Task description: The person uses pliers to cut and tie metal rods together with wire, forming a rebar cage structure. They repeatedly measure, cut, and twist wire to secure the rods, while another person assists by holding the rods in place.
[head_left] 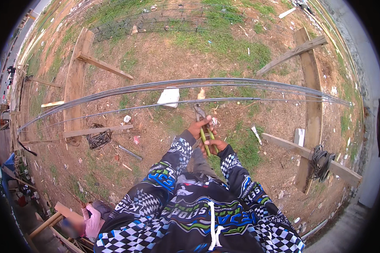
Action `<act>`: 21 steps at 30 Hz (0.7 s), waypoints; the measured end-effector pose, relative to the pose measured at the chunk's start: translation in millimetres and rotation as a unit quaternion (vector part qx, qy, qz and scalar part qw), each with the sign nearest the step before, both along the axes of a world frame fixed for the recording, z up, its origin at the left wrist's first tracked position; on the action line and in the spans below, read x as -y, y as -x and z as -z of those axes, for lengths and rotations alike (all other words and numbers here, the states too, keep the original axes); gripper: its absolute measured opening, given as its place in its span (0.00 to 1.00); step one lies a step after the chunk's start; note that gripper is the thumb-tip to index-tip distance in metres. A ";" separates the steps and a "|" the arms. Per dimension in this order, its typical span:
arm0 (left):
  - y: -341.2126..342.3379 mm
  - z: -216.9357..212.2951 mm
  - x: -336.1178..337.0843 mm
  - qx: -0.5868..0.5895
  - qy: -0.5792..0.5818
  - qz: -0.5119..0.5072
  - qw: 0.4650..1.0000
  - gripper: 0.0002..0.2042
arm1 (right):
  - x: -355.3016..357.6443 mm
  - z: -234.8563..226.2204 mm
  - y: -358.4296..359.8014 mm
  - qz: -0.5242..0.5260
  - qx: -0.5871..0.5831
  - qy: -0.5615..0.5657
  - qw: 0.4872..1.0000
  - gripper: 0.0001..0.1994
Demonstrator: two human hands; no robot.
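Note:
A pair of pliers (203,137) with green handles and a dark metal head is held in front of my body. My left hand (195,127) is closed on it near the joint, fingertips reaching across the handles. Lower down, my right hand (218,146) grips the handle ends. The jaws lie close to a single thin steel rod (156,104) that runs crosswise; whether they touch it I cannot tell. Beyond that rod, a bundle of long steel rods (223,80) spans two wooden supports.
Wooden supports with planks stand at left (74,97) and right (311,97). Coils of dark wire lie at left (99,137) and hang at right (323,163). A white block (169,97) sits beneath the rods. At lower left is a person in pink (93,221). Rebar cages (173,23) lie far off.

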State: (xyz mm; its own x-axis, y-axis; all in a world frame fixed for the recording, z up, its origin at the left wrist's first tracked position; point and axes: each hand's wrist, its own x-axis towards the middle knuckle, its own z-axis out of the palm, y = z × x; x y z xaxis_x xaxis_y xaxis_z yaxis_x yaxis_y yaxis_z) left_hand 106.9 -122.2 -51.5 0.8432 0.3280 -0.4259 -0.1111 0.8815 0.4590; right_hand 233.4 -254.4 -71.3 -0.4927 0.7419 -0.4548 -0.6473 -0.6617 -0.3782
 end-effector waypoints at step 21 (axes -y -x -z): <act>8.3 21.0 -6.6 0.103 0.084 -0.021 0.991 0.16 | 9.6 8.4 42.8 0.042 0.200 -0.008 0.979 0.17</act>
State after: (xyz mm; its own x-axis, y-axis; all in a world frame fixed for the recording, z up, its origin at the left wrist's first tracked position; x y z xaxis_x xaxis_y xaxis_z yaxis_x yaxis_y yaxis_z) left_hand 98.6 -115.5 -72.5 0.9052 0.3036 -0.2974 -0.2258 0.9364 0.2688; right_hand 190.6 -264.1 -79.7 -0.2135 0.7814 -0.5863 -0.4970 -0.6036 -0.6234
